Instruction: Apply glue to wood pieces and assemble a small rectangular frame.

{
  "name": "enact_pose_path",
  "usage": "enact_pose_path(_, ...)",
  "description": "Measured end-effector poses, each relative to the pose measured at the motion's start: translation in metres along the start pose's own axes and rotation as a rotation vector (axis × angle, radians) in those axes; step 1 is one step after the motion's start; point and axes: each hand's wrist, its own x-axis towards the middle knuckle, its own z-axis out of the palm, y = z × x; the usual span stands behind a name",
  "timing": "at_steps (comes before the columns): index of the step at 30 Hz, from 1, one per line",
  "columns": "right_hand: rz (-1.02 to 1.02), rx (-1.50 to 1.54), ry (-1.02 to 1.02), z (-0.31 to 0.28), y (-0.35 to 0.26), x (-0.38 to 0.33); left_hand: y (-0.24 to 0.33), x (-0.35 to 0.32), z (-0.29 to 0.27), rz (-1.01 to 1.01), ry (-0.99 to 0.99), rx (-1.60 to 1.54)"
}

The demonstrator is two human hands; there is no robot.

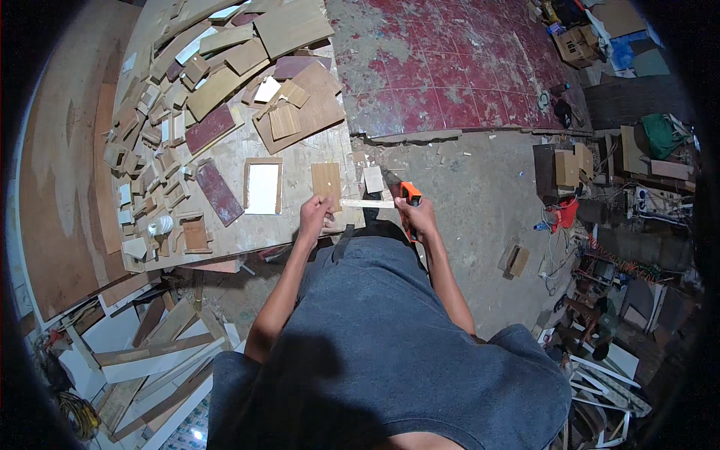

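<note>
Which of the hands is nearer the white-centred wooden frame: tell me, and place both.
Left. The left hand is right of the wooden frame, slightly lower and apart from it; the right hand is farther right, past the table.

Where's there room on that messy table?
Bare patches lie between the white-bottomed frame and the tan panel by the left hand, and between that frame and the near edge of the table. Wood scraps crowd its left and far sides.
</note>
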Motion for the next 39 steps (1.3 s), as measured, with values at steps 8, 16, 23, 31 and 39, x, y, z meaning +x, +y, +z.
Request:
enact_pose_path(8, -0.03, -0.134, 0.014, 0.0, 0.002, -0.001, 0.011, 0.002, 0.0, 0.245, -0.087, 0.469)
enact_pose_path(16, -0.064, -0.223, 0.012, -0.004, 0.019, 0.007, 0.031, -0.015, 0.004, 0.473, -0.155, 0.818)
enact_pose_path(23, -0.152, -0.473, -0.061, -0.011, 0.019, 0.013, 0.024, -0.006, -0.002, 0.399, -0.505, 1.039)
enact_pose_path(31, -0.221, -0.464, -0.078, -0.009, 0.025, 0.016, 0.025, -0.001, -0.006, 0.282, -0.401, 1.02)
enact_pose_path(39, -0.202, -0.46, -0.071, -0.001, 0.018, 0.014, 0.044, -0.014, 0.015, 0.43, -0.351, 0.87)
